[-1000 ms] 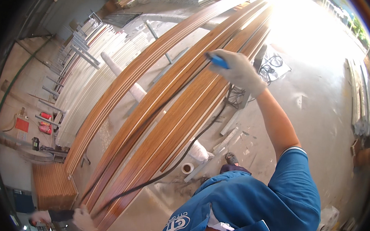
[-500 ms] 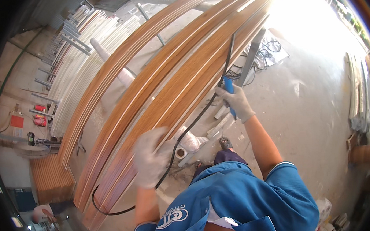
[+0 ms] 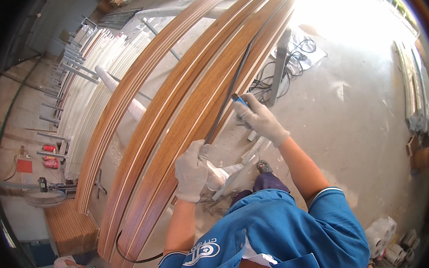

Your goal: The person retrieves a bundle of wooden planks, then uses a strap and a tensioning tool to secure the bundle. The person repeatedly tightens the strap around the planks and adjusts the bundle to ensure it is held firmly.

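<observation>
Long wood-grain panels [image 3: 175, 126] with pale grooves run side by side from the near left to the far top. A thin black strip [image 3: 233, 81] lies along the rightmost panel, and its loose end [image 3: 135, 261] curls round below the near ends. My gloved left hand [image 3: 191, 174] is closed on this strip beside the panel's edge. My gloved right hand [image 3: 262, 121] is closed round a small blue tool [image 3: 241, 101] with a dark tip, just right of the strip. Fingers hide much of the tool, so its kind is unclear.
White profiles [image 3: 91, 97] sit on a metal rack at left. A grey beam [image 3: 279, 64] and tangled black cable [image 3: 297, 60] are right of the panels. Plastic-wrapped rolls [image 3: 217, 176] lie on the floor near my feet. A stack of brown boards [image 3: 71, 226] stands at lower left.
My left hand has moved right and up and now grips the strip. The right hand has shifted left with the blue tool, its dark tip now up and left. The strip lies straighter along the panel.
</observation>
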